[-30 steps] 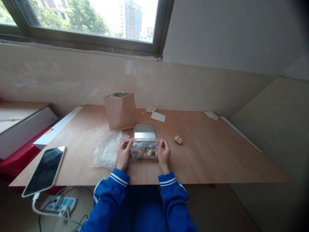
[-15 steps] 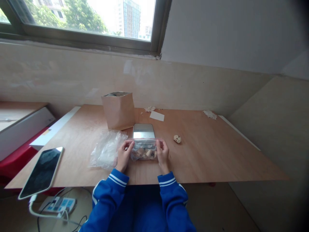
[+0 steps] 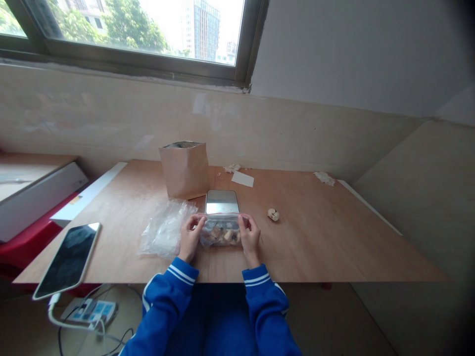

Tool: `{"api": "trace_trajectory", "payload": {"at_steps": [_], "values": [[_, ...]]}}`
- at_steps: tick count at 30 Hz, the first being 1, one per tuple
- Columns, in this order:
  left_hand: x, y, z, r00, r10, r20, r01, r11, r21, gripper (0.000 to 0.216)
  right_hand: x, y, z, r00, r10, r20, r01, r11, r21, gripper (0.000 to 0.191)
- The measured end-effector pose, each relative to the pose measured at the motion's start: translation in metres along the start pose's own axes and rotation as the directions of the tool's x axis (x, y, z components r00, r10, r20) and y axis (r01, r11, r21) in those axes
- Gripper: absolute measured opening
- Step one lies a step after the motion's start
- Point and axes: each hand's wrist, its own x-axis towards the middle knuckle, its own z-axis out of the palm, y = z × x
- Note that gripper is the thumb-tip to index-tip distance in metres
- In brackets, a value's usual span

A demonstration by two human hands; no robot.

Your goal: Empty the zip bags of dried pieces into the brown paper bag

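A clear zip bag [image 3: 221, 231] with a pink seal strip holds several brown and pale pieces and stands on the wooden table [image 3: 326, 237] in front of me. My left hand [image 3: 190, 237] pinches the bag's top left corner. At the top right corner my right hand [image 3: 250, 238] pinches the seal. Both hands are closed on the bag. Just behind the bag lies a small scale with a shiny metal top [image 3: 221, 201].
A brown paper bag [image 3: 184, 169] stands behind the scale. Empty clear plastic bags [image 3: 163, 228] lie left of my hands. One loose pale piece [image 3: 273, 214] lies to the right. A phone [image 3: 67, 259] overhangs the table's left front edge, cabled to a power strip [image 3: 91, 311].
My right hand has slid a little leftward along the bag's seal. The bag stays in place between both hands.
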Motion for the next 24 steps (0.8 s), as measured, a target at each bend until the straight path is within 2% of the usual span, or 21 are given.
{"api": "trace_trajectory", "payload": {"at_steps": [10,16,24], "values": [[-0.0010,0.0054,0.0019,0.998,-0.057,0.015,0.058,0.998,-0.027,0.031,-0.0004,-0.0001,-0.0011,0.998,0.051,0.044,-0.051,0.999,0.008,0.045],[-0.0010,0.0058,0.0035,0.998,-0.009,0.067,0.008,1.000,0.012,0.027,0.0010,0.0006,0.0012,0.999,0.039,-0.003,-0.039,0.999,-0.031,0.046],[-0.0007,0.0057,0.0054,0.996,-0.091,-0.010,0.091,0.995,-0.043,0.031,-0.0027,-0.0008,0.0017,1.000,-0.006,-0.020,0.004,0.995,-0.100,0.043]]}}
